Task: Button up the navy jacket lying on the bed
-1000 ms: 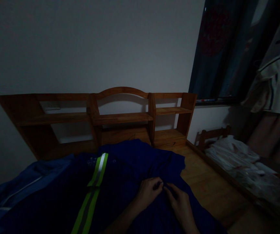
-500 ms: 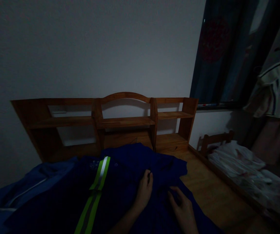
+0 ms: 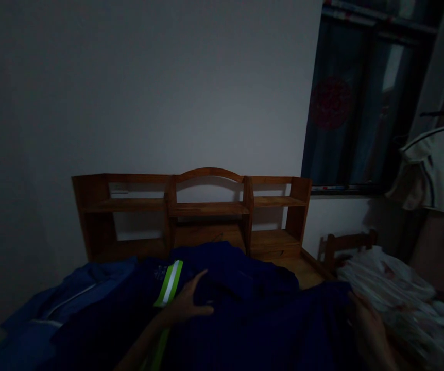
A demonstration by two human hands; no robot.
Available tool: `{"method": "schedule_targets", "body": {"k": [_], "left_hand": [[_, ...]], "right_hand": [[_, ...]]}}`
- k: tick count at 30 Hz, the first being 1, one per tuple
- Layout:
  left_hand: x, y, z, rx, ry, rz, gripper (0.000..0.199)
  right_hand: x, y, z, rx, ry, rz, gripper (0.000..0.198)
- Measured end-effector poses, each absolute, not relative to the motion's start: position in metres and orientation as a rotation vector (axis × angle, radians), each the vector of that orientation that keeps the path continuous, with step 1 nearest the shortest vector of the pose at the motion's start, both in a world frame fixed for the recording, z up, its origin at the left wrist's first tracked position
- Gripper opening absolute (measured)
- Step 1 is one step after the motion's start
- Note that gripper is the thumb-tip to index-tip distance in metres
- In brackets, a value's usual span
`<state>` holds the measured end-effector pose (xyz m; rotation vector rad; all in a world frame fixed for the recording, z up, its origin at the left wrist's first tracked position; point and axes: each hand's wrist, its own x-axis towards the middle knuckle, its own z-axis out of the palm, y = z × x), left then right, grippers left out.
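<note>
A dark navy work garment [image 3: 245, 309] with a green and white reflective stripe [image 3: 170, 282] lies spread over a wooden surface. My left hand [image 3: 185, 304] rests flat on it beside the stripe, fingers spread. Out at the right, my right hand [image 3: 369, 324] grips the garment's edge, where the cloth is pulled out sideways. The room is very dark, so the fingers on the cloth show poorly.
A wooden shelf unit [image 3: 206, 211] stands against the white wall behind the garment. A lighter blue jacket [image 3: 71, 299] lies at the left. White crumpled plastic or cloth [image 3: 392, 293] lies at the right by a small wooden rail [image 3: 345, 242]. A dark window [image 3: 353, 103] is at upper right.
My hands have parted: the left slid left toward the stripe, the right moved far right, pulling the cloth out. The view has tilted up and shifted.
</note>
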<state>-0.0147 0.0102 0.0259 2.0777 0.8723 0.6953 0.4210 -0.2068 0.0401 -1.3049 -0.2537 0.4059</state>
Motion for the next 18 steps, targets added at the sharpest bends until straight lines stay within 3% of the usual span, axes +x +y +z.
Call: {"method": "schedule_targets", "body": {"k": [2, 3, 7, 10, 14, 18], "left_hand": [[-0.028, 0.004, 0.017, 2.357, 1.014, 0.353, 0.114], [-0.03, 0.001, 0.013, 2.439, 1.092, 0.254, 0.11], [-0.016, -0.008, 0.005, 2.661, 1.177, 0.076, 0.053], [-0.002, -0.014, 0.013, 2.798, 1.136, 0.008, 0.033], [0.011, -0.028, 0.057, 2.785, 1.256, 0.263, 0.041], [0.043, -0.056, 0.135, 2.572, 1.11, 0.936, 0.033]], "right_hand": [[0.443, -0.193, 0.057, -1.223, -0.303, 0.35, 0.054], [0.448, -0.182, 0.066, -1.186, -0.364, 0.319, 0.055], [0.43, -0.143, 0.102, -1.261, -0.754, 0.236, 0.063], [0.392, -0.136, 0.121, -1.347, -1.159, 0.073, 0.076], [0.332, -0.156, 0.111, -1.416, -1.727, 0.085, 0.09], [0.272, -0.166, 0.091, -1.53, -1.91, 0.327, 0.126]]}}
